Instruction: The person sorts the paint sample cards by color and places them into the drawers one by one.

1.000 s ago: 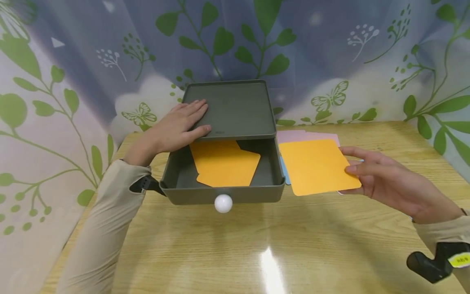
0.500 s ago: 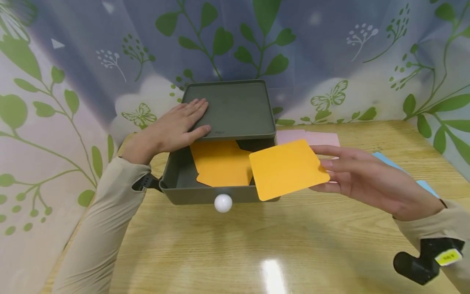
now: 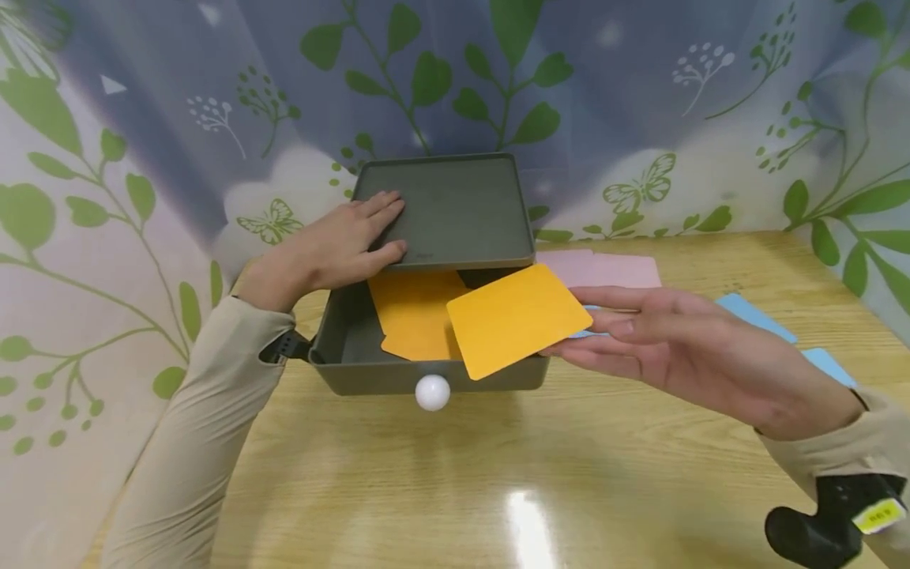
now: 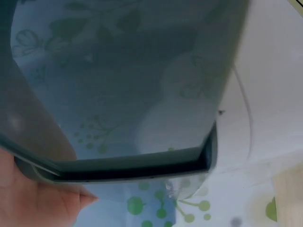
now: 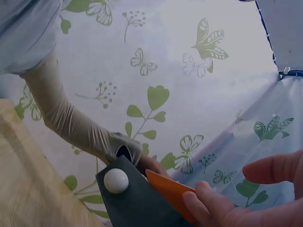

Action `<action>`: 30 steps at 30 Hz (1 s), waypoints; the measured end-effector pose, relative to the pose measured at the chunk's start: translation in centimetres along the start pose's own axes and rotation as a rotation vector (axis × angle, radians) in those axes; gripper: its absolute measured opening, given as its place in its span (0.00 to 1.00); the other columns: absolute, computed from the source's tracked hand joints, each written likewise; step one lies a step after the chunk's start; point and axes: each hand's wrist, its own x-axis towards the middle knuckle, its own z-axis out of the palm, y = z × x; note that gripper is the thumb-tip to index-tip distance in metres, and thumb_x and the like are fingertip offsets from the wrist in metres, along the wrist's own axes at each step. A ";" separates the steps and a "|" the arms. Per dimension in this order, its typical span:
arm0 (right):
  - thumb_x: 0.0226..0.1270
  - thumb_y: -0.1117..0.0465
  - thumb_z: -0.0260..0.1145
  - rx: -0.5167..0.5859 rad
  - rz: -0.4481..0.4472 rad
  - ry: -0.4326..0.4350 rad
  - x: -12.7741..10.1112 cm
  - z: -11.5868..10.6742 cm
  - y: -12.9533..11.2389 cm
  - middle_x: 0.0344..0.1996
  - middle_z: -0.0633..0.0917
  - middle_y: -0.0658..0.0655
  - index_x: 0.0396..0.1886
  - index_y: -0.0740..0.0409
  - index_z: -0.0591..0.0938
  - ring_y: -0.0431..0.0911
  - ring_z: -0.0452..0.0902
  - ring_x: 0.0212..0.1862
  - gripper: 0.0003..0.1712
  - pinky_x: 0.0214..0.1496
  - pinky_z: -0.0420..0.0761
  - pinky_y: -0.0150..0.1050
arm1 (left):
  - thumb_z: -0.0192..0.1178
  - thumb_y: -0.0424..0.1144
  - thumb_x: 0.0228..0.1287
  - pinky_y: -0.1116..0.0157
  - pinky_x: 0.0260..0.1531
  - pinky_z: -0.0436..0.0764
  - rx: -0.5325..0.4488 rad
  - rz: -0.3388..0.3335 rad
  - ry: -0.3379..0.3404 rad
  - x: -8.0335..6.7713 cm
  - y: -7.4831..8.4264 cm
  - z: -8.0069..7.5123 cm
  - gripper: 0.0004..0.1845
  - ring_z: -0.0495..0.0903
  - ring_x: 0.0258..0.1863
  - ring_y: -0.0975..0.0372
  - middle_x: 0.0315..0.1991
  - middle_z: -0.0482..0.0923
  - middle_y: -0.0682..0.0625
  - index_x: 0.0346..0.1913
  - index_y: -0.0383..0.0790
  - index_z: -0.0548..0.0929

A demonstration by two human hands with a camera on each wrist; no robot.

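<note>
A dark green box stands at the back, its drawer pulled out, with a round white knob on the front. Orange cards lie in the drawer. My left hand rests flat on the left part of the box top, fingers straight. Over the drawer's right front corner, an orange card is tilted. My right hand touches its edge with extended fingertips; the thumb stands apart from the card in the right wrist view. The drawer's right side is partly hidden.
Pink cards lie on the wooden table right of the box. Blue cards lie farther right, partly behind the right hand. A patterned curtain hangs close behind the box.
My right hand has carried the orange card leftward from beside the box to over the drawer, and the thumb has come away from it. The left hand has stayed put.
</note>
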 end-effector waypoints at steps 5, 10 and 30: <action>0.74 0.76 0.41 0.039 0.024 0.110 0.5 1.3 0.0 0.74 0.54 0.65 0.73 0.68 0.56 0.63 0.57 0.71 0.29 0.71 0.58 0.48 | 0.38 0.54 0.76 0.50 0.72 0.43 0.009 0.015 -0.001 0.0 0.0 0.2 0.38 0.39 0.76 0.48 0.77 0.39 0.39 0.76 0.31 0.45; 0.73 0.77 0.39 0.090 0.045 0.081 1.0 2.0 -0.3 0.75 0.45 0.65 0.77 0.64 0.45 0.65 0.56 0.70 0.34 0.70 0.59 0.50 | 0.38 0.55 0.76 0.50 0.72 0.42 -0.001 0.022 0.005 0.0 -0.2 0.5 0.39 0.39 0.76 0.50 0.77 0.38 0.40 0.76 0.32 0.44; 0.77 0.71 0.31 -0.098 -0.079 -0.356 0.0 1.0 2.7 0.70 0.57 0.76 0.72 0.75 0.55 0.68 0.54 0.70 0.26 0.71 0.54 0.57 | 0.38 0.55 0.76 0.50 0.72 0.40 -0.020 0.017 0.015 -0.1 -0.1 0.6 0.39 0.39 0.76 0.50 0.77 0.38 0.40 0.76 0.33 0.43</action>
